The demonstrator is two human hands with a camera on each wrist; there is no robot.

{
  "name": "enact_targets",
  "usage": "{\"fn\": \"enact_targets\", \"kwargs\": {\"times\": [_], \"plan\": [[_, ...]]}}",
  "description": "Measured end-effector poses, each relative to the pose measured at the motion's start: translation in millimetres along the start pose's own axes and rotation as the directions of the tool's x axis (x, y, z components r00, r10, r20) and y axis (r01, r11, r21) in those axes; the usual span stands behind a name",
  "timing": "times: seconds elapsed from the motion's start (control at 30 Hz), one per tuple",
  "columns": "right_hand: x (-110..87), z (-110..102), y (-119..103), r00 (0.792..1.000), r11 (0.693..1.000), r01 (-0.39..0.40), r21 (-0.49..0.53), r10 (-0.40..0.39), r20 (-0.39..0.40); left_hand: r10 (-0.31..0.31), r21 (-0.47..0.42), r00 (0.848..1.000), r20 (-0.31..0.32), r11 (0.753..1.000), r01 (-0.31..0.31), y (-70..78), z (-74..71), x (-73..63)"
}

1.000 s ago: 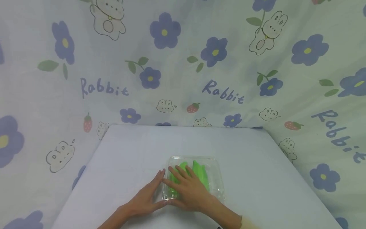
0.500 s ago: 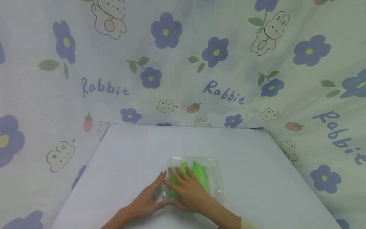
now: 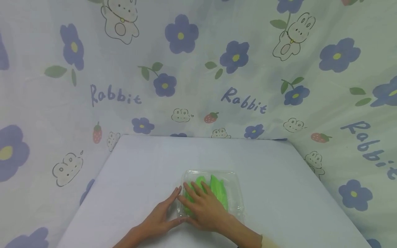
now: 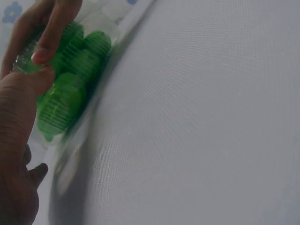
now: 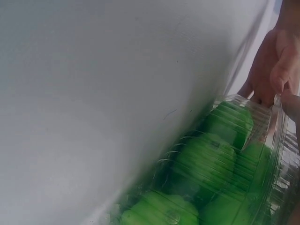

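Note:
A see-through plastic clamshell box (image 3: 234, 193) lies on the white table, lid down. Through it show several bright green, ridged, elongated pieces (image 3: 219, 191), rounded at the ends in the wrist views; their kind is unclear. My right hand (image 3: 207, 210) spreads over the left half of the lid, fingers fanned out and thumb at the near left corner. Along the box's left side reaches my left hand (image 3: 159, 217), fingers extended, its thumb at the near rim. In the right wrist view both thumbs meet at the ribbed rim (image 5: 276, 136). The right palm hides part of the green pieces.
The white tabletop (image 3: 139, 168) stretches around the box to its far edge. Behind and at both sides hangs a pale cloth (image 3: 192, 72) printed with blue flowers, rabbits and strawberries.
Both hands keep their place on the box, with hardly any movement. The whole head view has shifted very slightly.

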State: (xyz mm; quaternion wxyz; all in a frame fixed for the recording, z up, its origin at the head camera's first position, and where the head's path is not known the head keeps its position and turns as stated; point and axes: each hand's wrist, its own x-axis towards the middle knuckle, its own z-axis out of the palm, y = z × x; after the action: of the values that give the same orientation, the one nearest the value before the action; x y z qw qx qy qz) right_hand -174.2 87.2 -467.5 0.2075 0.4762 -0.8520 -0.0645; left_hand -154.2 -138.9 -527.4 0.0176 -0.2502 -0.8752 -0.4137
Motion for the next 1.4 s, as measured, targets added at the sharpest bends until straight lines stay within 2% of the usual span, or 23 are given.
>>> {"fn": "enact_targets", "kwargs": {"times": [0.2, 0.33, 0.5, 0.7, 0.8, 0.87, 0.93, 1.03, 1.13, 1.23, 1.33, 1.4], "plan": [[-0.6, 0, 0, 1.0, 1.0, 0.006, -0.015, -0.006, 0.005, 0.007, 0.015, 0.999, -0.039, 1.0, -0.006, 2.0, 1.8, -0.3], [-0.8, 1, 0, 1.0, 1.0, 0.001, 0.001, -0.001, 0.008, 0.0, 0.022, 0.999, -0.043, 1.0, 0.0, 4.1, 1.7, -1.5], [-0.1, 3, 2, 1.0, 1.0, -0.018, 0.024, 0.018, 0.008, -0.016, 0.078, 1.0, -0.017, 0.997, 0.017, 8.1, -2.9, -2.8], [1.9, -3, 4, 0.999, 0.997, -0.05, 0.063, 0.05, 0.005, -0.103, 0.206, 0.993, 0.064, 0.975, 0.088, 26.0, -23.1, -5.4], [-5.0, -12, 10, 0.994, 0.989, -0.108, 0.103, 0.107, 0.024, -0.048, 0.258, 0.996, 0.072, 0.966, 0.028, 38.8, -37.1, -0.7], [-15.1, -19, 18, 0.985, 0.975, -0.174, 0.14, 0.171, 0.028, 0.028, 0.286, 0.998, 0.062, 0.957, -0.045, 49.4, -46.3, 7.0], [-29.5, -26, 29, 0.969, 0.952, -0.245, 0.182, 0.245, 0.025, 0.122, 0.307, 0.991, 0.06, 0.942, -0.134, 61.3, -52.7, 17.7], [-56.4, -34, 46, 0.934, 0.911, -0.352, 0.217, 0.357, 0.016, 0.23, 0.316, 0.967, 0.107, 0.914, -0.253, 82.1, -54.7, 37.8], [-85.6, -37, 58, 0.893, 0.865, -0.438, 0.246, 0.451, 0.006, 0.3, 0.307, 0.932, 0.201, 0.885, -0.351, 101.5, -43.9, 60.6], [-115.2, -34, 61, 0.849, 0.812, -0.505, 0.292, 0.528, 0.0, 0.343, 0.296, 0.885, 0.314, 0.851, -0.435, 116.4, -24.1, 83.0], [-141.9, -27, 57, 0.805, 0.751, -0.564, 0.343, 0.593, 0.025, 0.37, 0.301, 0.829, 0.419, 0.805, -0.512, 126.0, -2.6, 101.9], [-156.1, -22, 52, 0.77, 0.703, -0.611, 0.364, 0.635, 0.066, 0.377, 0.324, 0.793, 0.479, 0.764, -0.559, 131.1, 10.3, 112.4]]}}
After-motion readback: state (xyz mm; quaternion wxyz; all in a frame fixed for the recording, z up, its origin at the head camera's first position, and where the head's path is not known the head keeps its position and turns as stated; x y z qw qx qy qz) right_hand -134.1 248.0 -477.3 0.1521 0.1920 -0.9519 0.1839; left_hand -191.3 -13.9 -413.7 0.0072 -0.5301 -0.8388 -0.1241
